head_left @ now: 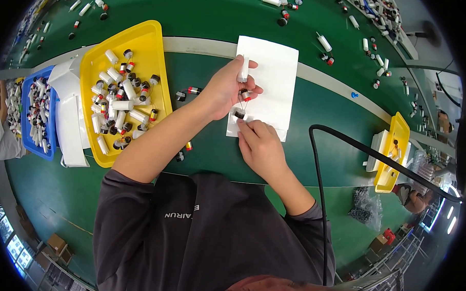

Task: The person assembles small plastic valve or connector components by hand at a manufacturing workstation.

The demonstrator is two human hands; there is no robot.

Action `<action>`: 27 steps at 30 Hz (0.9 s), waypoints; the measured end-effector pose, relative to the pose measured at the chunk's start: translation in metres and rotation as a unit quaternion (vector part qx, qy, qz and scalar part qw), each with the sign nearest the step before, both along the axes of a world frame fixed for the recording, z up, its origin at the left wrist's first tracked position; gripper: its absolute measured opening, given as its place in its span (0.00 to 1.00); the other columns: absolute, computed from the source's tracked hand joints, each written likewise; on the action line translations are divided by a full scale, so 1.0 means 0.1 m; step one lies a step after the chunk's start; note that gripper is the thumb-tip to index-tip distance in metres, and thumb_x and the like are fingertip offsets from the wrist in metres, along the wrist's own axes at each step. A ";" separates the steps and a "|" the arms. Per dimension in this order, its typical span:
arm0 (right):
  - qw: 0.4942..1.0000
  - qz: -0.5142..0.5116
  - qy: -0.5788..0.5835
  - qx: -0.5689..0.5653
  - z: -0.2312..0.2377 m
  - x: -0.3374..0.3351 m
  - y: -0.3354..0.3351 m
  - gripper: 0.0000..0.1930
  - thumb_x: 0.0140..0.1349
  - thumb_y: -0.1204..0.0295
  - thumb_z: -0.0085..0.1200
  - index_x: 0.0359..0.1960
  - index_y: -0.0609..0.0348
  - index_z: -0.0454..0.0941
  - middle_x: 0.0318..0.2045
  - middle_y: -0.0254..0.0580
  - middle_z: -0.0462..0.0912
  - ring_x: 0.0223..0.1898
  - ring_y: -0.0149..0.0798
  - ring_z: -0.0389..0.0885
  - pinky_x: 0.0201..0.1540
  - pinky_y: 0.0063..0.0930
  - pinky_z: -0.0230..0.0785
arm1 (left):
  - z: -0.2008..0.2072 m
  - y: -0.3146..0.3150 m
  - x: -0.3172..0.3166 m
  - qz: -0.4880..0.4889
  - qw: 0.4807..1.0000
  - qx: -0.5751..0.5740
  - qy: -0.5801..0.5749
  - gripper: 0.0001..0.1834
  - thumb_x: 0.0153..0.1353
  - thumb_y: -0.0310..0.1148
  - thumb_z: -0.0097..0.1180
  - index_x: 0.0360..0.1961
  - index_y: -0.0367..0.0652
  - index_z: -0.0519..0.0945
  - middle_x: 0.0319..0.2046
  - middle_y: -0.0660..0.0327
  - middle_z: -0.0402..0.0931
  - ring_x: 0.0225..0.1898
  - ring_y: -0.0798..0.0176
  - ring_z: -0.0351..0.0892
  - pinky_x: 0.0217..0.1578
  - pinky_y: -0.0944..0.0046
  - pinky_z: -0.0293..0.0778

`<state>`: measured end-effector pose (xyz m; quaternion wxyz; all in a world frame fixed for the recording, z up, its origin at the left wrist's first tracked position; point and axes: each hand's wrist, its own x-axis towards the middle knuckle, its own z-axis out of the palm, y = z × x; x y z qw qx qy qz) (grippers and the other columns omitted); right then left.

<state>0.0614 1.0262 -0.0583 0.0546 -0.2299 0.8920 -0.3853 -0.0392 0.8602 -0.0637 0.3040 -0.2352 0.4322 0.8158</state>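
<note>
My left hand (225, 89) grips a white plastic cylinder (244, 70) between thumb and fingers, above a white sheet (276, 70). Just below it, a small red-and-black cylindrical part (245, 95) shows by the fingertips. Thin wires seem to run from that part down to a black round cap (239, 114). The thumb and index finger of my right hand (262, 147) close at the cap's lower edge. Beside my left wrist, a red-and-black part (195, 90) and a black cap (181, 96) lie loose on the green table.
A yellow tray (166, 86) full of white cylinders and capped parts stands left, with a blue tray (53, 121) beyond. More pieces lie across the far green surface. A black cable (366, 147) arches up at right before another yellow tray (402, 132). Other people are at both sides.
</note>
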 end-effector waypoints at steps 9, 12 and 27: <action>0.998 0.016 0.061 -0.026 -0.08 -0.01 0.05 0.07 0.55 0.81 0.62 0.36 0.62 0.78 0.32 0.42 0.77 0.33 0.46 0.79 0.39 0.38 0.72 | 0.00 0.01 0.01 0.003 1.000 -0.004 -0.002 0.25 0.80 0.52 0.30 0.59 0.46 0.70 0.29 0.64 0.73 0.46 0.57 0.81 0.53 0.53 0.75; 1.000 0.008 0.014 -0.023 -0.04 0.00 0.04 0.08 0.55 0.81 0.61 0.35 0.61 0.76 0.33 0.43 0.77 0.33 0.48 0.79 0.39 0.38 0.72 | 0.01 0.00 0.00 0.002 1.000 -0.003 0.000 0.25 0.80 0.52 0.30 0.59 0.46 0.70 0.29 0.64 0.73 0.46 0.57 0.81 0.52 0.54 0.75; 0.972 -0.163 0.014 -0.168 0.14 -0.59 -0.04 0.40 0.56 0.78 0.68 0.68 0.63 0.58 0.39 0.40 0.78 0.42 0.35 0.78 0.52 0.36 0.71 | 0.09 0.00 0.00 0.096 0.979 0.175 0.051 0.24 0.80 0.50 0.30 0.55 0.45 0.74 0.63 0.50 0.73 0.70 0.50 0.67 0.61 0.52 0.71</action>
